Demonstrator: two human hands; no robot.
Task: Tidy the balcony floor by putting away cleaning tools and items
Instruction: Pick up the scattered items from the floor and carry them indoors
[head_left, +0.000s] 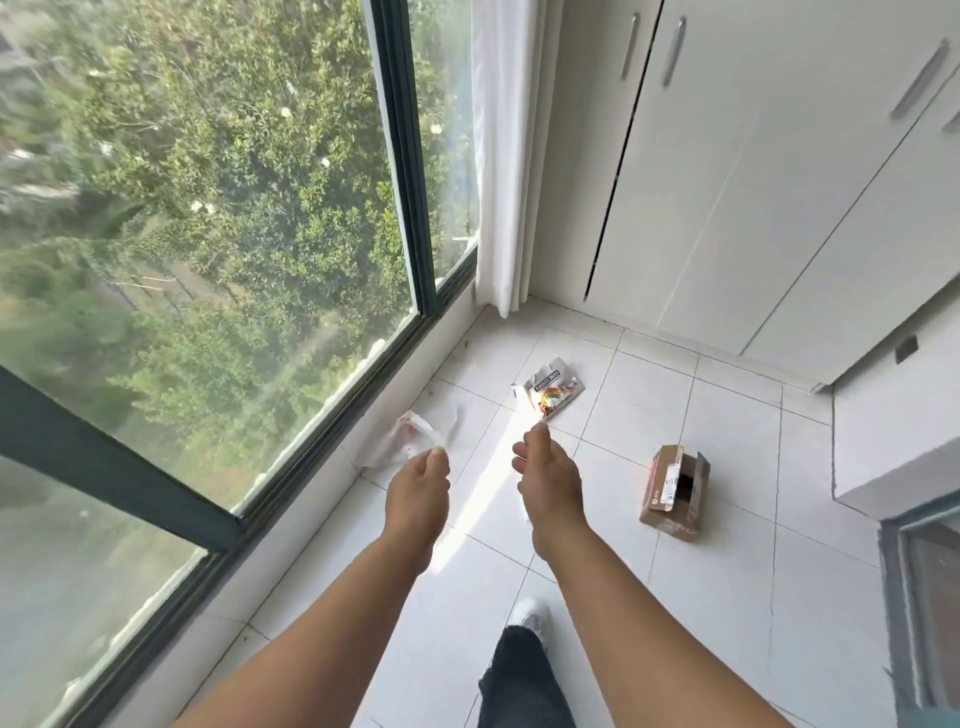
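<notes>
White-tiled balcony floor (722, 431), bounded on the left by a dark-framed window (410, 171) with trees beyond, and at the far side by white cupboard doors (727, 171); a white curtain (501, 156) hangs in the far left corner.

Items on the floor:
- Crumpled white plastic bag (410, 436), against the window-side edge.
- Torn printed wrapper (550, 389), flat on the tiles toward the far cupboard edge.
- Small open cardboard box (675, 493), lying on its side, well apart from both, toward the right.

Hands, both held out above the floor, touching nothing:
- Left hand (418, 488): fingers together and loosely curled downward, over the bag's near end.
- Right hand (548, 478): fingers loosely bent, tips near the wrapper.

Also present: a white shoe (530, 616) and dark trouser leg (519, 680) at the near edge.
</notes>
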